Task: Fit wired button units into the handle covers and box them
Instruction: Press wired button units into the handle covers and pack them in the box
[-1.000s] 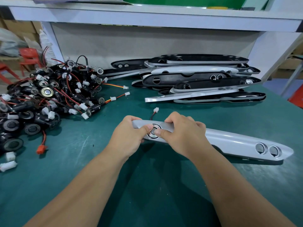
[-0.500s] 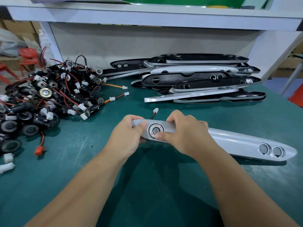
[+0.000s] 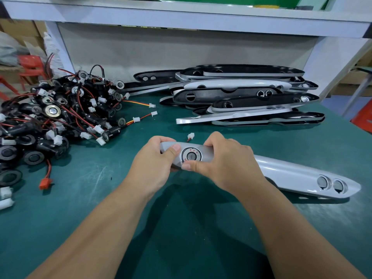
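— Two hands on one silver handle cover [image 3: 291, 176]: where does it lie?

— Across the middle of the green bench [image 3: 100, 208], its length running left to right. The left hand [image 3: 155, 164] grips the left tip, thumb laid flat on the top face just left of the button unit [image 3: 191, 156], the other fingers curled round the far edge.

— And the right hand [image 3: 227, 164]?

— It holds the cover just right of the unit, fingers [image 3: 213, 137] curled over the far edge, thumb tip pressed at the unit's near rim.

— Is the unit in?

— It sits in the round opening at the cover's left end, metal-ringed, with red markings on its face. A white connector [image 3: 190, 135] pokes out behind the cover, between the two hands, on a short wire.

— What else does the cover show?

— Two round holes [image 3: 330, 184] side by side near its right end, well apart from both hands.

— And around it?

— A heap of wired button units [image 3: 56, 117], black with red leads and white plugs, fills the bench's left side; a red connector [image 3: 45, 183] lies at its near edge. Behind, a stack of handle covers [image 3: 241, 97], black and silver, lies under a white shelf [image 3: 181, 19].
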The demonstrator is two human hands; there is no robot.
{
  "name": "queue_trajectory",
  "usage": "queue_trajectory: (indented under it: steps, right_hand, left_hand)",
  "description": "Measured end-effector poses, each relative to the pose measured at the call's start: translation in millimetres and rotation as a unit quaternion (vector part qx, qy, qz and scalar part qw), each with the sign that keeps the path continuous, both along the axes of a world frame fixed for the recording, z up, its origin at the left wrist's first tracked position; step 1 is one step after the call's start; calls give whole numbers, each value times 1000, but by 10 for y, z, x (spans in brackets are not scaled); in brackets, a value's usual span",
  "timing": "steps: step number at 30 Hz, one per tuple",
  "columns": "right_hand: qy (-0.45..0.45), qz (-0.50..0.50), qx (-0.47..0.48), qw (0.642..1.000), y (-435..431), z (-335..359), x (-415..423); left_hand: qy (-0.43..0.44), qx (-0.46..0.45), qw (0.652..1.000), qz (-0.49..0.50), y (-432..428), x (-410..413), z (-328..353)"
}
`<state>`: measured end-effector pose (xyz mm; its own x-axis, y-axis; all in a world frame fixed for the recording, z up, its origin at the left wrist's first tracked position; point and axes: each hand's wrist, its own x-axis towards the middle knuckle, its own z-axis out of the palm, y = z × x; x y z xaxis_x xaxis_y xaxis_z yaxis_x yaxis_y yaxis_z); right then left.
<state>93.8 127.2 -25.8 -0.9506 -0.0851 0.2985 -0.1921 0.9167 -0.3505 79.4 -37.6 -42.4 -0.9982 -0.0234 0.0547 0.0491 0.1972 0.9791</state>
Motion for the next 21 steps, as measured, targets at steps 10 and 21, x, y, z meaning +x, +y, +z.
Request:
queue_trajectory:
  steps: [10, 21]
  right_hand:
    - [-82, 18, -57, 995, 79, 43, -5]
    - [-40, -15, 32, 999, 6, -12, -32]
  left_hand:
    - [-13, 5, 1000, -6, -10, 3, 2]
    - [0, -4, 1000, 5, 43, 33, 3]
